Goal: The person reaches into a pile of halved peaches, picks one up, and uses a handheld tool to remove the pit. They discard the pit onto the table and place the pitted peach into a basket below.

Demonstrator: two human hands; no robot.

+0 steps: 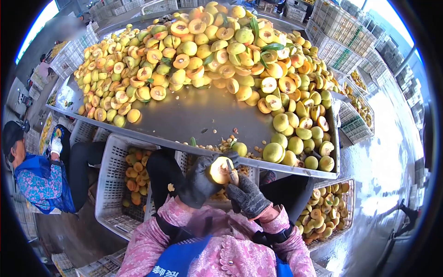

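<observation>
My left hand [197,183], in a black glove, is closed around a halved yellow peach [218,171], its cut face turned toward my right hand. My right hand [249,198], in a grey knit glove, grips a pitting knife [234,177] with a wooden handle; its metal end is against the peach's cut face. The exact shape of the blade is hard to make out. Just beyond my hands, a whole-looking peach [239,148] rests near the front edge of the metal table [203,117], with loose pits [226,142] beside it.
A large heap of halved peaches [189,48] covers the table's far side. Below the edge stand a crate [110,177] of peach halves at left and another crate [351,196] at right. A co-worker [39,171] sits at left. Stacked crates [339,34] rise at back right.
</observation>
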